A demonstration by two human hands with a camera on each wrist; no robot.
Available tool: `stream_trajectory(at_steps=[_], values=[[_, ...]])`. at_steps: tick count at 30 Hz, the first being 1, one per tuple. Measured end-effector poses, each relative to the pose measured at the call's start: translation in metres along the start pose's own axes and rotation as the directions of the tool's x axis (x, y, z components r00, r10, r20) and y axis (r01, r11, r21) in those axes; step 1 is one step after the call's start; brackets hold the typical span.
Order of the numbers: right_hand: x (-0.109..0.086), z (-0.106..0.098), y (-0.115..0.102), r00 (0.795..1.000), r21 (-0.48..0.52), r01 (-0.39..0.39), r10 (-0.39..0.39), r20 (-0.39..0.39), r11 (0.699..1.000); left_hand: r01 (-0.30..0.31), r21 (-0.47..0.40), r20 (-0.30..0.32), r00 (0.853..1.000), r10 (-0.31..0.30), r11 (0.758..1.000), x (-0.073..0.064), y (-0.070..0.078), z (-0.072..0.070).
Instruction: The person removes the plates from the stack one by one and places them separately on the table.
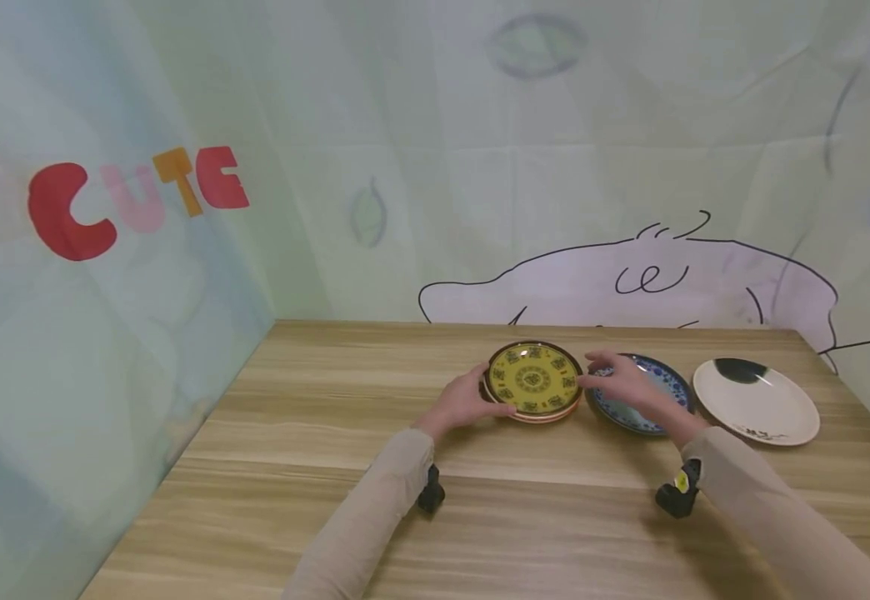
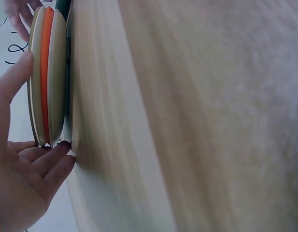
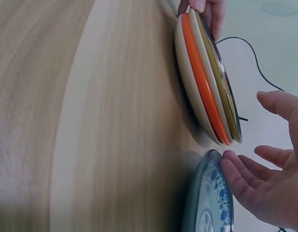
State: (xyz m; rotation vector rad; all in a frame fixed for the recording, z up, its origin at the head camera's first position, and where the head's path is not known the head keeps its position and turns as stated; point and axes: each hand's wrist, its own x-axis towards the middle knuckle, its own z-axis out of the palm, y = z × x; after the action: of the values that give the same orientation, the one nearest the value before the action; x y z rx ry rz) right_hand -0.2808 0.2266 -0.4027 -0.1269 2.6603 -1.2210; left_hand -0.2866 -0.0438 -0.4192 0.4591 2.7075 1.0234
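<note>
A yellow-patterned plate [image 1: 532, 358] with a dark rim tops a small stack of plates. Below it, an orange plate [image 3: 199, 75] and a pale plate [image 3: 187, 77] show in the right wrist view. My left hand [image 1: 463, 402] holds the stack at its left side, thumb along the near rim and fingers around the edge. My right hand [image 1: 625, 385] hovers over the blue-and-white plate [image 1: 667, 379], its fingers spread and pointing at the stack's right rim. Nothing is gripped in it; whether a fingertip touches the blue plate's rim I cannot tell.
Farther right lies a white plate [image 1: 768, 408] with a dark green patch. All the plates are towards the back of the wooden table [image 1: 525, 533]. A printed cloth backdrop [image 1: 345, 133] rises behind the table's far and left edges.
</note>
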Motion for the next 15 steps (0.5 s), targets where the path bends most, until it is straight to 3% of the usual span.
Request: stream_trajectory(at_steps=[7, 15], values=[[0.002, 0.010, -0.002, 0.999, -0.003, 0.029, -0.029, -0.017, 1.000, -0.017, -0.010, -0.005, 1.000, 0.017, 1.000, 0.001, -0.001, 0.001], [0.008, 0.019, -0.003, 0.997, 0.032, 0.009, -0.006, -0.074, 0.999, -0.006, -0.016, -0.007, 1.000, 0.006, 1.000, -0.001, -0.001, 0.000]])
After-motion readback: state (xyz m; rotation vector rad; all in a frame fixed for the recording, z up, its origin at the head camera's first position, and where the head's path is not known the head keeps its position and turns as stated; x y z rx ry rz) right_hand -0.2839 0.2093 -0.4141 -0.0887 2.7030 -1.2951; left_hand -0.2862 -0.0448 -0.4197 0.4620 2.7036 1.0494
